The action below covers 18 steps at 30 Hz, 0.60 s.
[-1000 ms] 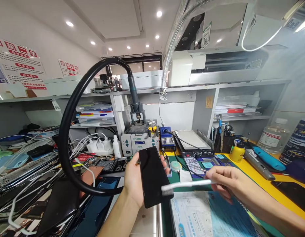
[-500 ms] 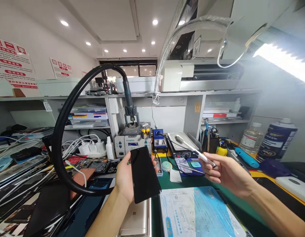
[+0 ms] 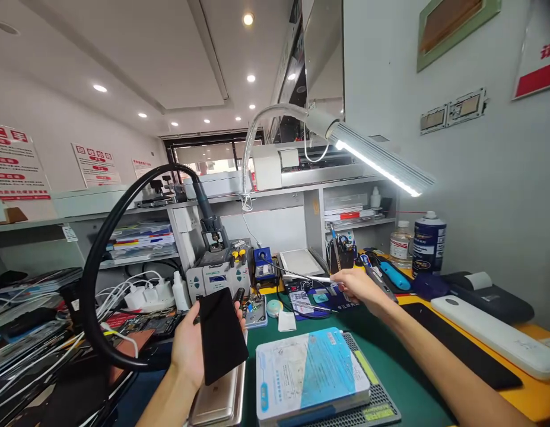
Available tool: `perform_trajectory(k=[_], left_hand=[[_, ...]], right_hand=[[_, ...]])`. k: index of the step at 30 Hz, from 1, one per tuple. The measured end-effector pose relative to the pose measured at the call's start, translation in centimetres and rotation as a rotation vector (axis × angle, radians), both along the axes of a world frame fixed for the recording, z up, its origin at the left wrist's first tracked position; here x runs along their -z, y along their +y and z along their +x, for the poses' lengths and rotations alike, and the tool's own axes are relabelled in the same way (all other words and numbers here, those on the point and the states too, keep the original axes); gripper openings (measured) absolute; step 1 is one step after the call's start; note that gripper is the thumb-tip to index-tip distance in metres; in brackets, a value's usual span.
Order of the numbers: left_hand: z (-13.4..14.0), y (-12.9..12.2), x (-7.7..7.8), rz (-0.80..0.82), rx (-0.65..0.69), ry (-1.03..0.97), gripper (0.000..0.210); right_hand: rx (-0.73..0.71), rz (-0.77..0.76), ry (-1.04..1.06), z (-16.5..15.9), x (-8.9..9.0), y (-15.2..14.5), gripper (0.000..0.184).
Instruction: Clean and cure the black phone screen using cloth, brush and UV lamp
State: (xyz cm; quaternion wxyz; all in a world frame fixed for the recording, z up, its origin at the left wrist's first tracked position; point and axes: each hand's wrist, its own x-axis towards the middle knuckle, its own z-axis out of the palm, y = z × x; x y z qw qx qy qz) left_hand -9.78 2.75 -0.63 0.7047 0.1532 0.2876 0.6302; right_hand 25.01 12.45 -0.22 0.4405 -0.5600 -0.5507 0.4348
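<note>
My left hand is closed around the edges of a black smartphone or phone screen, tilted with its dark glossy face toward me. Below it lies a gold phone on the bench. Out to the right, my right hand grips the white handle of a brush that points left, over the back of the bench. Its bristle end is hard to make out against the flat plate device behind it. Between my hands, a blue and white box lies on the green mat.
A black hot-air hose arches on the left above stacked phones and cables. Behind stand a rework station and a small blue soldering unit. A spray can and clear bottle stand at right, beneath a lit lamp.
The view has swung right and up, showing more of the right wall and lamp. The brush has turned from slanting to nearly level. The phone stays in my left hand.
</note>
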Motion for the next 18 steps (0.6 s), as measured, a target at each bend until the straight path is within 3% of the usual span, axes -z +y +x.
perform_trajectory(k=[9,18], left_hand=[[2.3,-2.7,-0.9,-0.020,-0.058,0.049,0.049],[3.0,-3.4,-1.1,-0.030,-0.111,0.067,0.051]], right_hand=[[-0.119,0.144,-0.427,-0.1,2.5,1.1,0.029],[-0.120,0.306,-0.593,0.1,3.6,1.7,0.028]])
